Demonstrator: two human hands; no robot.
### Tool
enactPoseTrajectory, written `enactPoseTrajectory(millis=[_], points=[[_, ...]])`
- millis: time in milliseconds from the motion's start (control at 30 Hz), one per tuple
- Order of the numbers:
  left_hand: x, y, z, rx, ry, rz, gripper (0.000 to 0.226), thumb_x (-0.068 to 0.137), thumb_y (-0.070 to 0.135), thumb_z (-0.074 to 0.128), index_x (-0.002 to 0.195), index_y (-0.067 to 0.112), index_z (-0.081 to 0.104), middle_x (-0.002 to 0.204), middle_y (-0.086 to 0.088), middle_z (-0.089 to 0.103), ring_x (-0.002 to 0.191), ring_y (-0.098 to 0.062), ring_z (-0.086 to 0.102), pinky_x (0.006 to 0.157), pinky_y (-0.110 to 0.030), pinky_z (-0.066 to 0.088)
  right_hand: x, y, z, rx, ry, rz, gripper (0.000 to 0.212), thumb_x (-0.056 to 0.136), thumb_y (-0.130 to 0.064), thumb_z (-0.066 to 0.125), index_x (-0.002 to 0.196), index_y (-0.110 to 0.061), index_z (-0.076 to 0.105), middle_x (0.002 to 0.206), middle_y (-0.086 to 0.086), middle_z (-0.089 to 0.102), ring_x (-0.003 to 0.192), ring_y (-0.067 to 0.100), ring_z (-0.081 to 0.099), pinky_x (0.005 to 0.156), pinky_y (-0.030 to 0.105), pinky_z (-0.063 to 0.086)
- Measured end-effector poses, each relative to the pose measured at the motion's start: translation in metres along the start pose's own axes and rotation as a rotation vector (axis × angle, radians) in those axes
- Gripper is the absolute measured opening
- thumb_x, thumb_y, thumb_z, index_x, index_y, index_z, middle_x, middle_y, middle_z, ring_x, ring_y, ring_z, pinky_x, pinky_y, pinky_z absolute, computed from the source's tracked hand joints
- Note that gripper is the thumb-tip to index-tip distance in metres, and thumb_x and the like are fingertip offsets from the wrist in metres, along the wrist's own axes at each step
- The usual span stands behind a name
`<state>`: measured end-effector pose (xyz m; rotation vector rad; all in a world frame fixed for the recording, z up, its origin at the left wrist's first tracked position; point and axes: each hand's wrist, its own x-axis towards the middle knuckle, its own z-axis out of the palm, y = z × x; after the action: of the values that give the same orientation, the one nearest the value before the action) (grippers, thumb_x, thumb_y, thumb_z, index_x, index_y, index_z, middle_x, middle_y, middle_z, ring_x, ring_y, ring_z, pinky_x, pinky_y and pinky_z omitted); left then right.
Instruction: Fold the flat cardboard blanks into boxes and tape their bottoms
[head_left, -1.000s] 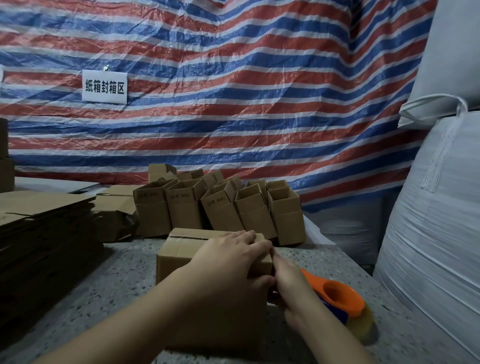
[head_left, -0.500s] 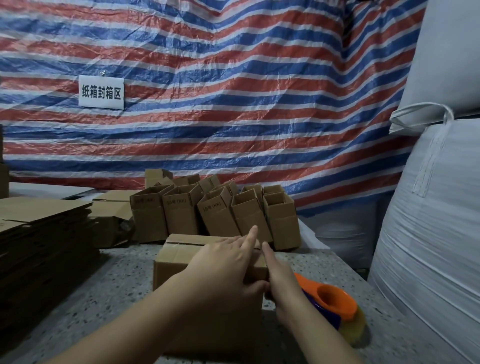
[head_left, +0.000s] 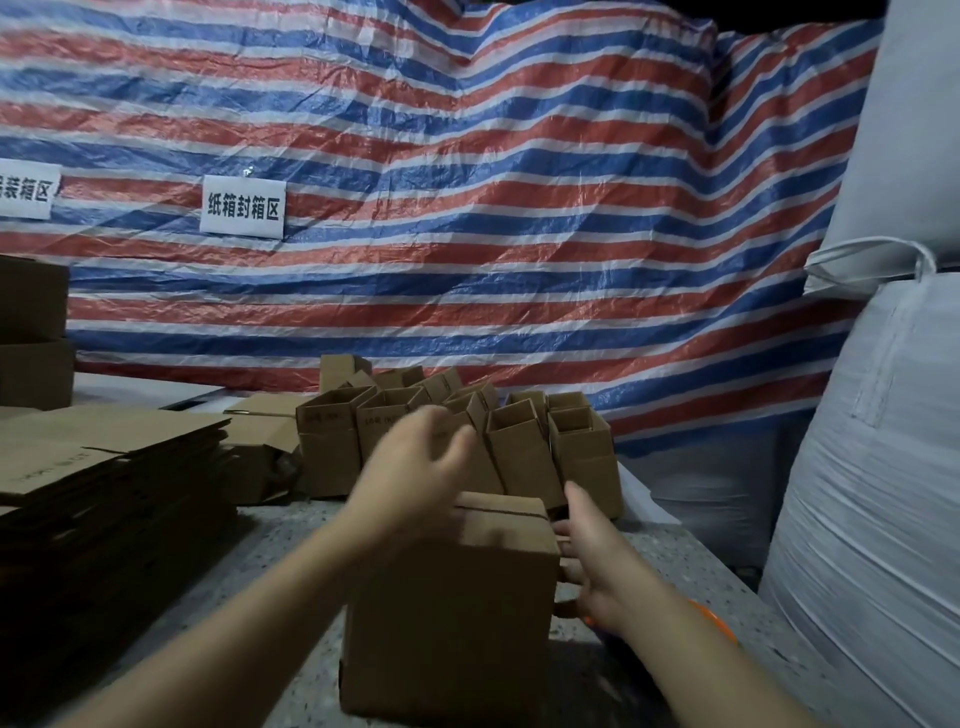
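head view: a brown cardboard box (head_left: 452, 608) is seen standing upright on the speckled table (head_left: 208, 597), its long axis vertical, its taped seam uppermost. it is flanked by both hands. the right hand (head_left: 592, 566) is laid against its right wall, fingers spread and nearly straight, nothing clasped. the left hand (head_left: 415, 473), blurred, is held just above the far top edge, fingers loosely curled and empty. the right is judged nearer for a lift.

Single head-worn wide-angle view, facing forward and down (slightly tilted), close over a speckled grey stone table (head_left: 171, 597), red-white-blue striped tarpaulin (head_left: 467, 208) at twelve o'clock
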<state>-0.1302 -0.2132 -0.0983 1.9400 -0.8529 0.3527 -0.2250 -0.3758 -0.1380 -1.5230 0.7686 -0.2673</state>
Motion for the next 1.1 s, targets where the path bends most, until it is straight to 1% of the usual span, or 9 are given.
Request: enactPoseTrajectory(millis=[67, 167, 233, 300, 500, 600, 700, 900, 1100], points=[[0.011, -0.009, -0.019, 0.105, -0.023, -0.234, 0.06, 0.099, 0.051, 0.045, 0.145, 0.012, 0.043, 0.131, -0.007, 0.059, 0.107, -0.016, 0.058, 0.09, -0.035, 0.051, -0.003, -0.012, -0.001, -0.122, -0.017, 0.043, 0.087, 0.095, -0.077, 0.02, 0.154, -0.016, 0.035, 0.152, 0.017, 0.043, 0.138, 0.038, 0.043, 0.113, 0.062, 0.035], [0.014, -0.029, -0.036, 0.213, -0.258, -0.578, 0.076, 0.098, 0.064, 0.031, 0.148, 0.006, 0.037, 0.141, -0.018, 0.051, 0.12, -0.033, 0.055, 0.093, -0.044, 0.048, -0.006, -0.026, -0.004, -0.282, -0.039, 0.105, 0.099, 0.089, -0.084, 0.014, 0.155, -0.012, 0.033, 0.153, 0.022, 0.041, 0.137, 0.042, 0.043, 0.109, 0.06, 0.04], [0.009, -0.042, -0.038, 0.095, -0.449, -0.731, 0.079, 0.094, 0.072, 0.028, 0.144, 0.012, 0.041, 0.137, -0.018, 0.055, 0.116, -0.036, 0.058, 0.089, -0.048, 0.052, -0.005, -0.028, -0.005, -0.259, -0.09, 0.127, 0.099, 0.089, -0.084, 0.014, 0.152, -0.011, 0.039, 0.148, 0.024, 0.046, 0.134, 0.042, 0.046, 0.108, 0.063, 0.04], [0.003, -0.052, -0.035, -0.115, -0.534, -0.826, 0.072, 0.092, 0.074, 0.033, 0.13, 0.015, 0.049, 0.118, -0.017, 0.066, 0.104, -0.034, 0.065, 0.088, -0.051, 0.055, -0.002, -0.025, -0.001, -0.182, -0.135, 0.133, 0.093, 0.091, -0.082, 0.017, 0.145, -0.013, 0.048, 0.14, 0.024, 0.054, 0.13, 0.042, 0.049, 0.109, 0.066, 0.036], [0.004, -0.062, -0.029, -0.212, -0.529, -0.833, 0.061, 0.095, 0.07, 0.034, 0.129, 0.021, 0.045, 0.114, -0.017, 0.065, 0.104, -0.036, 0.064, 0.083, -0.055, 0.053, 0.004, -0.011, 0.011, 0.023, -0.083, 0.163, 0.077, 0.1, -0.068, 0.023, 0.143, -0.011, 0.049, 0.14, 0.024, 0.055, 0.137, 0.041, 0.044, 0.119, 0.061, 0.022], [0.004, -0.064, -0.028, -0.206, -0.536, -0.83, 0.064, 0.095, 0.071, 0.031, 0.133, 0.021, 0.044, 0.115, -0.016, 0.064, 0.107, -0.035, 0.063, 0.084, -0.054, 0.053, 0.004, -0.003, 0.009, 0.127, -0.114, 0.102, 0.065, 0.104, -0.056, 0.026, 0.126, -0.009, 0.066, 0.121, 0.019, 0.069, 0.121, 0.035, 0.06, 0.116, 0.052, 0.033], [0.003, -0.064, -0.027, -0.203, -0.526, -0.814, 0.062, 0.096, 0.07, 0.029, 0.132, 0.022, 0.043, 0.115, -0.015, 0.063, 0.107, -0.035, 0.062, 0.082, -0.053, 0.052, 0.002, 0.007, 0.009, 0.204, -0.14, 0.032, 0.05, 0.105, -0.044, 0.039, 0.115, -0.006, 0.07, 0.103, 0.014, 0.073, 0.099, 0.03, 0.069, 0.099, 0.045, 0.051], [0.002, -0.067, -0.024, -0.236, -0.5, -0.813, 0.058, 0.095, 0.071, 0.031, 0.124, 0.023, 0.046, 0.111, -0.015, 0.065, 0.103, -0.034, 0.064, 0.084, -0.053, 0.053, -0.001, 0.035, 0.012, 0.298, -0.116, 0.052, 0.07, 0.095, -0.071, 0.038, 0.128, -0.016, 0.067, 0.125, 0.023, 0.068, 0.122, 0.043, 0.059, 0.111, 0.057, 0.04], [0.001, -0.067, -0.031, -0.278, -0.517, -0.819, 0.066, 0.092, 0.075, 0.032, 0.13, 0.023, 0.049, 0.118, -0.017, 0.064, 0.109, -0.036, 0.062, 0.101, -0.059, 0.045, -0.002, 0.013, 0.001, 0.068, 0.062, -0.006, 0.076, 0.101, -0.066, 0.022, 0.157, -0.015, 0.031, 0.161, 0.016, 0.032, 0.149, 0.034, 0.027, 0.123, 0.053, 0.019]])
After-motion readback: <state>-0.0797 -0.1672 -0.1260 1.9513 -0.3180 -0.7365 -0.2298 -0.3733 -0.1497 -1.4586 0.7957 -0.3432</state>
